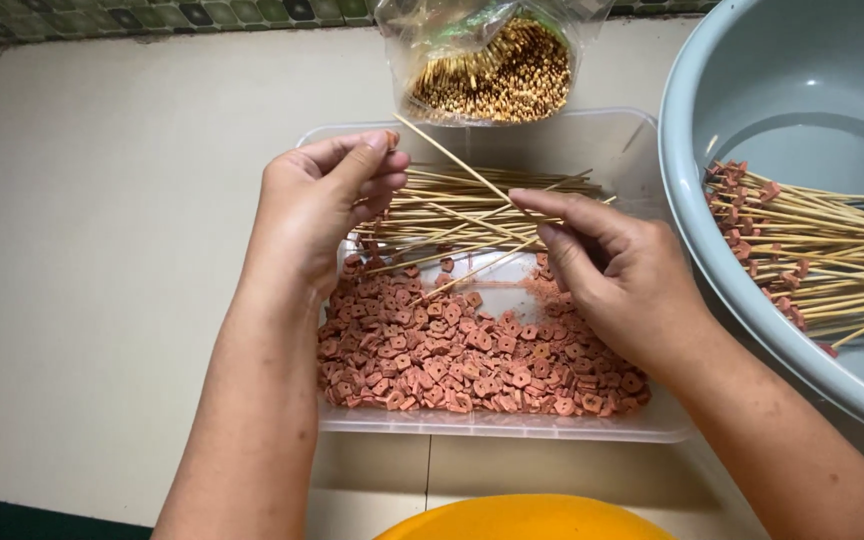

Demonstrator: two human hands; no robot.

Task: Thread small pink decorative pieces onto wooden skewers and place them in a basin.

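A clear plastic tray [492, 425] on the floor holds several small reddish-brown sausage pieces [452, 360] and a bundle of bare bamboo skewers [452, 215] at its far side. My left hand [317, 205] hovers over the tray's left part and pinches one small reddish piece between thumb and forefinger. My right hand [612, 270] is over the tray's right part and pinches a single thin skewer [452, 155], whose tip points toward the left hand's piece. The two hands are close together, a few centimetres apart.
A grey-blue plastic basin [752, 290] at the right holds several skewers with pieces threaded on them [812, 250]. A clear bag of skewers [497, 70] lies behind the tray. A yellow bowl rim [522, 520] shows at the bottom edge. Beige floor tiles [102, 250] surround everything.
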